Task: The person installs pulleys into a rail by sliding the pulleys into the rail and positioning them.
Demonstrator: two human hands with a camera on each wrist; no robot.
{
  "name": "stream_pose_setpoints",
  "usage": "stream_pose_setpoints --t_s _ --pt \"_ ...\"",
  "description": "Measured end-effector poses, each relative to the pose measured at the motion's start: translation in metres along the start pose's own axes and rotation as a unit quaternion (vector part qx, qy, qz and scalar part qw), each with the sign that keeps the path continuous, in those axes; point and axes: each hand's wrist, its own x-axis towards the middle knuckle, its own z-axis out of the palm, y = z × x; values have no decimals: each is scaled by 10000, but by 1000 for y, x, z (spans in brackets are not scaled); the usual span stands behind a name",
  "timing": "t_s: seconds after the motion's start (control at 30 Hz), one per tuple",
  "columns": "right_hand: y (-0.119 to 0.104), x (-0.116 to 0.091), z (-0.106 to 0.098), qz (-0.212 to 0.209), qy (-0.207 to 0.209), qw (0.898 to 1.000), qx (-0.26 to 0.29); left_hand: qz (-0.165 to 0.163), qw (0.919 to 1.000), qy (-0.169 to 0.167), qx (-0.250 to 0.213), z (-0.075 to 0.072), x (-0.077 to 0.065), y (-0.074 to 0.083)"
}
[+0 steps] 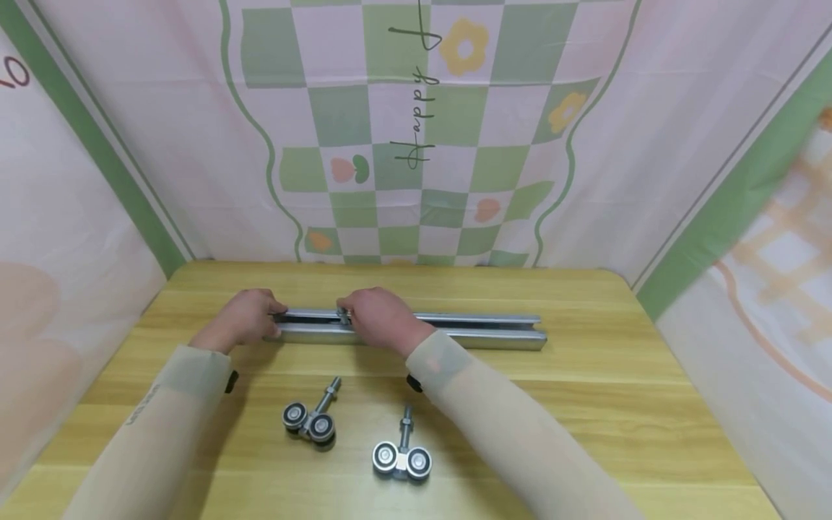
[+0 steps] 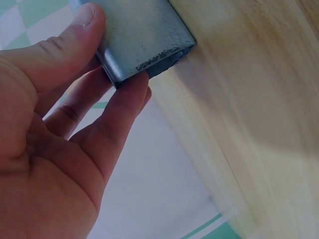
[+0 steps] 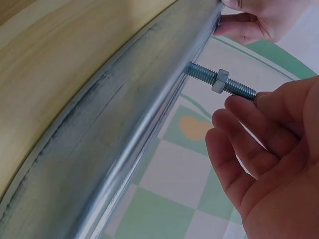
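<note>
A silver metal track (image 1: 494,339) with a slot along its top lies crosswise on the table. At its left end, my left hand (image 1: 242,318) holds the track between thumb and fingers; the left wrist view shows the thumb on the side of the track end (image 2: 144,37). Over the middle-left part, my right hand (image 1: 382,318) pinches the tip of a threaded bolt (image 3: 202,73) that carries a hex nut (image 3: 220,81). The bolt sticks out of the slot, and its other end is hidden inside the track.
Two roller trolleys lie nearer on the wooden table (image 1: 617,404): one trolley (image 1: 310,422) at left with its bolt slanting up-right, another trolley (image 1: 402,458) to its right, below the right forearm. A checkered curtain (image 1: 396,123) hangs behind the table's far edge, with more cloth at both sides.
</note>
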Motion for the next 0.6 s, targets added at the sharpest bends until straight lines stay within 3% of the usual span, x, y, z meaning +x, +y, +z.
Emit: stream_pose_setpoints --t_s 0.6 --pt "-18 16 3 232 -452 9987 70 -144 9996 18 -245 2 0 -3"
